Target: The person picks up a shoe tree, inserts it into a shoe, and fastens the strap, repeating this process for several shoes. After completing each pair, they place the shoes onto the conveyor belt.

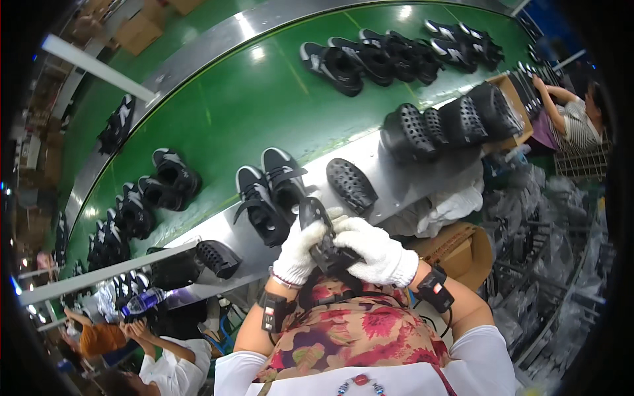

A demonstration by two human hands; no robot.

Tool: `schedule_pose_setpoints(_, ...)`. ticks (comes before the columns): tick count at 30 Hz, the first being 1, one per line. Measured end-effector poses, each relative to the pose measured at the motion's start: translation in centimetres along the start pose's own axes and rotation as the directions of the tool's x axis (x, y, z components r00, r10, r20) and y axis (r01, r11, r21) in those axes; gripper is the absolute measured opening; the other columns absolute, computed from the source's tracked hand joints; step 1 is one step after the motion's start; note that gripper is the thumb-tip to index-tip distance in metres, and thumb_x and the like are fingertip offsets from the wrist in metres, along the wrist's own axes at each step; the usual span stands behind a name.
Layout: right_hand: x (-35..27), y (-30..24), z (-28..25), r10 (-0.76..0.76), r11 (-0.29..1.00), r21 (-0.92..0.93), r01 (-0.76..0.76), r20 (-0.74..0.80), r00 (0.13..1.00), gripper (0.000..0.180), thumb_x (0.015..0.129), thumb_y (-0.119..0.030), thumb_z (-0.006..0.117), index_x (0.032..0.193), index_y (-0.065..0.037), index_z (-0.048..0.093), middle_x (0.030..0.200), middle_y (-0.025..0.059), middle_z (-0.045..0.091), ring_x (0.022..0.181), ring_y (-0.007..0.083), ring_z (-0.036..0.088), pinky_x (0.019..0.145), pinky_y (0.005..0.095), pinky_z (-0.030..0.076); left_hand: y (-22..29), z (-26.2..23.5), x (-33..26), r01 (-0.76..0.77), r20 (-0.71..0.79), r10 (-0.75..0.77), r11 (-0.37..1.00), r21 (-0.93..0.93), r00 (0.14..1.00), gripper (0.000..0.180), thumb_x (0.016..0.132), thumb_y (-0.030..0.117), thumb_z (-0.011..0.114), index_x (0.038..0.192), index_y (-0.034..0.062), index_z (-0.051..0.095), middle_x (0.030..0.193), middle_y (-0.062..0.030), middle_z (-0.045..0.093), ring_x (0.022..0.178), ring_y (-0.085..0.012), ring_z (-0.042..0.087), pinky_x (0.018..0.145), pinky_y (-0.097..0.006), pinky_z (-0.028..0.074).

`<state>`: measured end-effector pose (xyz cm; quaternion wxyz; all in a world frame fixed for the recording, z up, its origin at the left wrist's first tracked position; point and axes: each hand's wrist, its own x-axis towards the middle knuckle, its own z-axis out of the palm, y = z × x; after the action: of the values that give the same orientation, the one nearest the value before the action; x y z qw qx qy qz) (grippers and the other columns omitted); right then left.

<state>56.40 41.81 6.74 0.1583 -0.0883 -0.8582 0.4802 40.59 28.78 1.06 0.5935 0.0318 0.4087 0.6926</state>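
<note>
Head view: shoe row (135,211) ran along the left of the green belt (251,99); bottle (142,301) was below it, near a co-worker (175,363) in a white top; black perforated form (218,257) lay on the steel ledge (409,181), left of a shoe pair (267,198) with toes pointing away from the person; left hand (300,251), gloved white, was curled closed around the left side of a black piece (317,228); piece was held in front of the floral apron (363,323), exact type unclear behind the gloves; right hand (376,251), also gloved, was closed on its right side, fingers bent; second form (350,185) lay just beyond the right hand; form row (456,125) lined the ledge farther right, above a carton (475,254); far shoe row (389,59) sat on the belt; striped-top co-worker (581,119) was far right.
</note>
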Motion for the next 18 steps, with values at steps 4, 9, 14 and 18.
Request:
schedule_pose_setpoints(4,0.7,-1.1,1.8,0.430,0.883,0.142,-0.447,0.132,0.893,0.052,0.083,-0.020,0.074,0.129,-0.003,0.055,0.122,0.0199,0.061,0.112,0.0362,0.062,0.097,0.0406,0.050,-0.6,-0.2,-0.2,-0.149,-0.342,0.165,0.986,0.074,0.925,0.038,0.096,0.020,0.061,0.131,0.0066,0.052,0.107,-0.0084,0.065,0.092,-0.0203,0.065,0.082,-0.036,0.056)
schedule_pose_setpoints(9,2.1,-0.4,7.0,0.470,0.874,0.178,-0.453,-0.069,0.880,0.052,0.086,-0.027,0.074,0.128,-0.002,0.055,0.110,0.0194,0.068,0.102,0.0320,0.068,0.091,0.0396,0.053,-0.2,-0.8,-0.8,-0.124,-0.380,0.361,0.843,0.523,0.851,0.047,0.098,0.019,0.061,0.139,0.0008,0.048,0.123,-0.0135,0.060,0.104,-0.0222,0.060,0.094,-0.036,0.049)
schedule_pose_setpoints(14,4.1,1.0,7.3,0.587,0.809,0.093,-0.580,-0.093,0.804,0.045,0.087,-0.032,0.073,0.119,-0.006,0.058,0.100,0.0196,0.070,0.095,0.0349,0.070,0.082,0.0417,0.055,4.7,-4.2,1.6,-0.077,0.027,0.625,0.054,0.996,0.780,0.072,0.090,0.029,0.066,0.147,-0.0042,0.038,0.141,-0.0282,0.048,0.134,-0.0425,0.044,0.113,-0.048,0.035)
schedule_pose_setpoints(18,6.2,3.3,7.1,0.607,0.794,-0.053,-0.605,0.042,0.793,0.048,0.084,-0.036,0.071,0.119,-0.007,0.057,0.099,0.0218,0.070,0.094,0.0389,0.069,0.082,0.0442,0.054,7.0,-5.6,6.3,-0.130,0.220,0.406,-0.237,0.963,0.887,0.066,0.080,0.019,0.068,0.140,-0.0005,0.048,0.125,-0.0233,0.059,0.119,-0.0402,0.054,0.103,-0.047,0.044)
